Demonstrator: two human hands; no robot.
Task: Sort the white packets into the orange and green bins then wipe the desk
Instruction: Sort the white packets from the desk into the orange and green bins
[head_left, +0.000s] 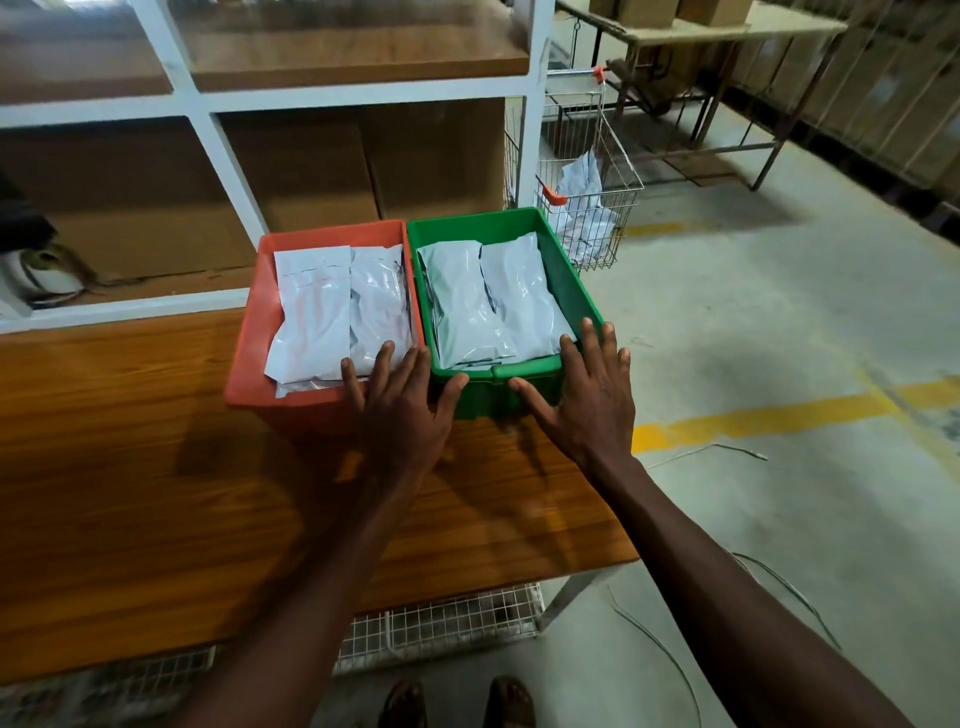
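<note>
An orange bin (249, 358) and a green bin (576, 291) stand side by side at the right end of the wooden desk (156, 493). White packets (322, 306) lie in the orange bin, and more white packets (493, 301) fill the green one. My left hand (400, 410) is spread flat over the near rims where the two bins meet, fingers apart. My right hand (587, 395) is spread against the green bin's near right corner, fingers apart, holding nothing.
A white shelf frame (218, 150) with cardboard boxes rises behind the desk. A wire shopping cart (592, 197) holding white packets stands on the floor behind the green bin. Yellow floor lines (769, 415) and loose wires lie to the right. A wire rack (441, 623) sits under the desk.
</note>
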